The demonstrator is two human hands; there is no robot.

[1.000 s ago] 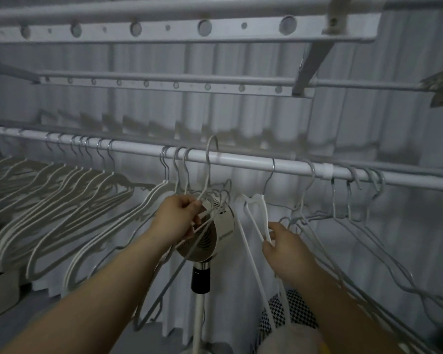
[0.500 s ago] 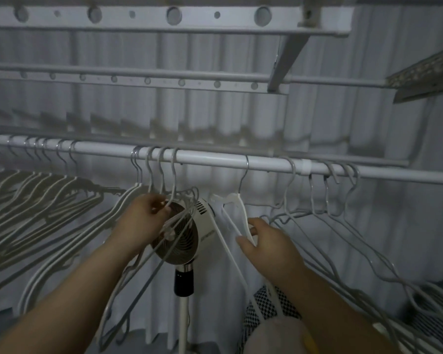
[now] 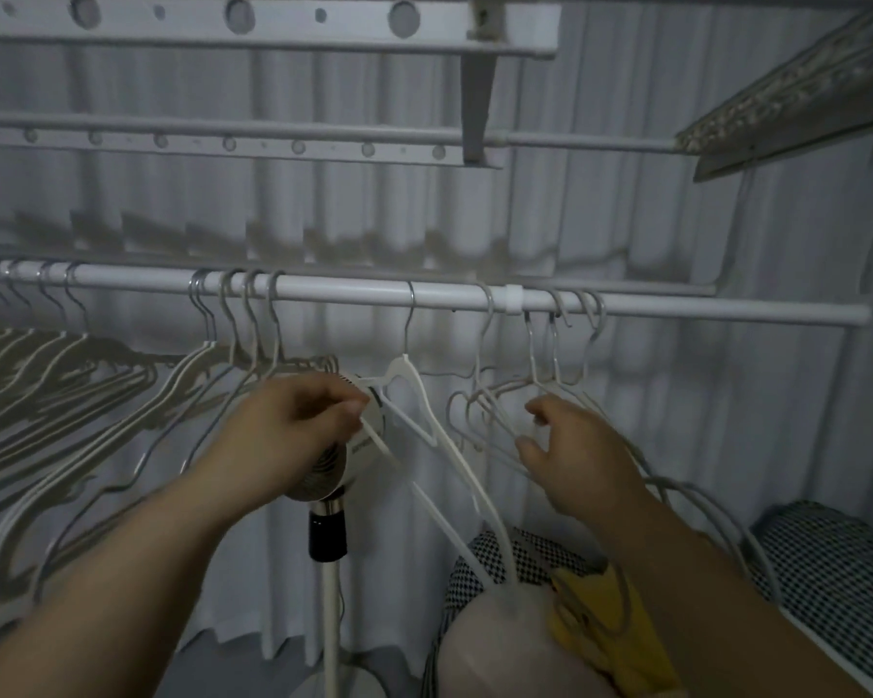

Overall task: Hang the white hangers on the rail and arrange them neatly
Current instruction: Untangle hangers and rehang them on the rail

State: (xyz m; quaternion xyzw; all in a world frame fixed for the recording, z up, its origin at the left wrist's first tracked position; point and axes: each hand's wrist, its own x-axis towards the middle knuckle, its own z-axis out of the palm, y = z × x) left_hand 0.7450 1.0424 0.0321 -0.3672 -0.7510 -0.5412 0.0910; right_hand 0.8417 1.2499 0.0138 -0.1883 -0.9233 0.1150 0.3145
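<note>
Head view: white hangers (image 3: 233, 345) hang along the rail (image 3: 354, 289). Below the rail, the left hand (image 3: 293, 430) pinches the arm of one lone hanger (image 3: 414, 390) hooked at mid-rail. The right hand (image 3: 570, 460), fingers apart, touches the hanger cluster (image 3: 505, 400) under the rail's right part.

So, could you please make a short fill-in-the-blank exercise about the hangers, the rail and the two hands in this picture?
1. The hangers hang by their metal hooks on the white ____, which runs horizontally across the view.
2. The single hanger that hangs alone between the two hands is touched by the ____ hand.
3. The right hand reaches into the tangled hangers with its fingers ____.
4. Behind the left hand stands a ____ on a pole.

Missing words: rail; left; open; fan
</note>
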